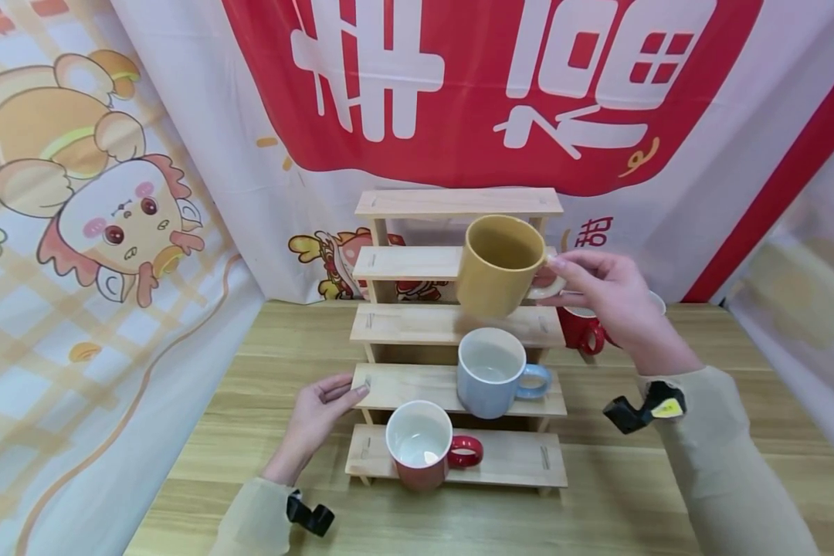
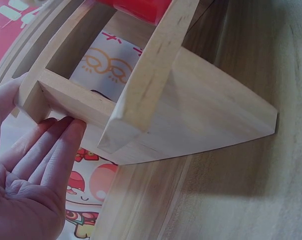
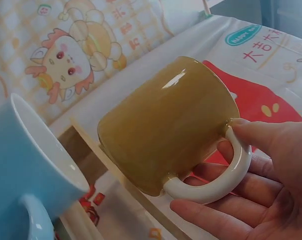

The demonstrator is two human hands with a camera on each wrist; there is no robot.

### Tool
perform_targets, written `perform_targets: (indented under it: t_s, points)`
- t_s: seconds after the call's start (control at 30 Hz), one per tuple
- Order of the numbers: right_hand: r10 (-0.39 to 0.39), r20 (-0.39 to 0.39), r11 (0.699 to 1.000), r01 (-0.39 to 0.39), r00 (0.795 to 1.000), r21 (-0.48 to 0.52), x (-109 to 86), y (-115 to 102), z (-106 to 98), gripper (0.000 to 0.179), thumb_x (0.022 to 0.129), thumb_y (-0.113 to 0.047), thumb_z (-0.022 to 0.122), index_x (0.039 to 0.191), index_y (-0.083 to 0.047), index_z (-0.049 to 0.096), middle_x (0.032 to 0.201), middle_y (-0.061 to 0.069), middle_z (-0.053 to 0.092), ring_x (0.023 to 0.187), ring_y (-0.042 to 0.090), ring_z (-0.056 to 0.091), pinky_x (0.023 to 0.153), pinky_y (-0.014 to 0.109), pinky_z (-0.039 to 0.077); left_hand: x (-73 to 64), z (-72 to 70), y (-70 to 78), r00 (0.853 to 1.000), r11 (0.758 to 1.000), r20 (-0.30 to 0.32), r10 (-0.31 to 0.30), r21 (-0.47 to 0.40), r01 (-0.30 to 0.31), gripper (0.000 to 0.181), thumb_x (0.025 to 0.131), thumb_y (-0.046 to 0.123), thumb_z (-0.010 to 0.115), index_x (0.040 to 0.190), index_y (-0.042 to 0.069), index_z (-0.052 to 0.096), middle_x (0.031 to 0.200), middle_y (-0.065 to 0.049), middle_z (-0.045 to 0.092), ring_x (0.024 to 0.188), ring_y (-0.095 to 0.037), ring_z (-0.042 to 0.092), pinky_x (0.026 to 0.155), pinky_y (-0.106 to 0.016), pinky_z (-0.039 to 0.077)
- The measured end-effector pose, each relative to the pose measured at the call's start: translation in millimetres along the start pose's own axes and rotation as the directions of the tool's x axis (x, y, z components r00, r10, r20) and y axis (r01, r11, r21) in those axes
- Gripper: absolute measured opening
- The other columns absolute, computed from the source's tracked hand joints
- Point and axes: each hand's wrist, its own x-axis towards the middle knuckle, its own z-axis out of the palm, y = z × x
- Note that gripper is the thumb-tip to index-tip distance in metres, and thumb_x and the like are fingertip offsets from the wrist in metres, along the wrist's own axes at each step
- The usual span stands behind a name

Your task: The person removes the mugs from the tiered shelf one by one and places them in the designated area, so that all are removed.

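Observation:
By its white handle my right hand point(image 1: 601, 297) holds a mustard-yellow mug point(image 1: 496, 270), in front of the upper steps of a wooden tiered rack point(image 1: 417, 262). In the right wrist view thumb and fingers are round the handle of the yellow mug point(image 3: 165, 120); I cannot tell whether its base touches a step. My left hand point(image 1: 320, 413) grips the left end of the second step from the bottom, thumb on top and fingers beneath. A light blue mug point(image 1: 489, 386) stands on that step. On the lowest step stands a red mug point(image 1: 422, 452) with a white inside.
Partly hidden behind my right hand, a red cup point(image 1: 580, 330) stands on the wood-grain table point(image 1: 271, 340) right of the rack. Printed cloths hang at the back point(image 1: 389, 154) and left point(image 1: 111, 371). Another cloth point(image 1: 806, 270) hangs at the right.

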Motion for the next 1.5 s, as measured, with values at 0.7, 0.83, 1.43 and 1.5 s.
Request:
perform_targets:
  t_s: [0.7,0.83,1.43,1.5]
  points:
    - [0.072,-0.220,0.979,-0.110,0.973,-0.169,-52.8,22,-85,0.048,0.101,-0.042,0.062,0.132,-0.006,0.064,0.107,-0.009,0.074,0.095,0.007,0.071,0.076,0.023,0.059,-0.8,0.7,0.5,1.000,1.000,0.005,-0.007,-0.015,0.007,0.054,0.088,0.028,0.083,0.128,-0.004,0.065,0.124,-0.023,0.067,0.113,-0.032,0.066,0.087,-0.027,0.058]
    - [0.097,-0.242,0.978,-0.137,0.966,-0.156,-62.7,33,-101,0.041,0.101,-0.040,0.061,0.127,-0.009,0.067,0.103,-0.012,0.074,0.092,0.004,0.071,0.074,0.019,0.059,-1.0,0.8,0.8,1.000,1.000,0.003,-0.011,-0.015,0.011,0.054,0.088,0.028,0.083,0.127,-0.004,0.065,0.124,-0.023,0.067,0.113,-0.032,0.066,0.087,-0.027,0.058]
    - [0.051,-0.309,0.947,0.053,0.950,0.318,-114.2,125,-154,0.018,0.102,-0.007,0.061,0.105,0.004,0.076,0.095,0.007,0.077,0.084,0.017,0.075,0.065,0.035,0.062,0.1,2.6,1.3,1.000,1.000,0.005,-0.012,-0.019,0.012,0.053,0.088,0.027,0.083,0.128,-0.003,0.065,0.123,-0.022,0.068,0.112,-0.032,0.066,0.088,-0.027,0.057]
    - [0.056,-0.335,0.932,0.071,0.940,0.355,-120.0,136,-163,0.018,0.103,-0.004,0.059,0.102,0.002,0.076,0.095,0.006,0.077,0.082,0.017,0.075,0.063,0.033,0.062,0.2,2.9,1.3,1.000,1.000,0.005,-0.012,-0.020,0.012,0.052,0.088,0.026,0.083,0.128,-0.003,0.066,0.123,-0.022,0.068,0.112,-0.032,0.067,0.088,-0.027,0.057]
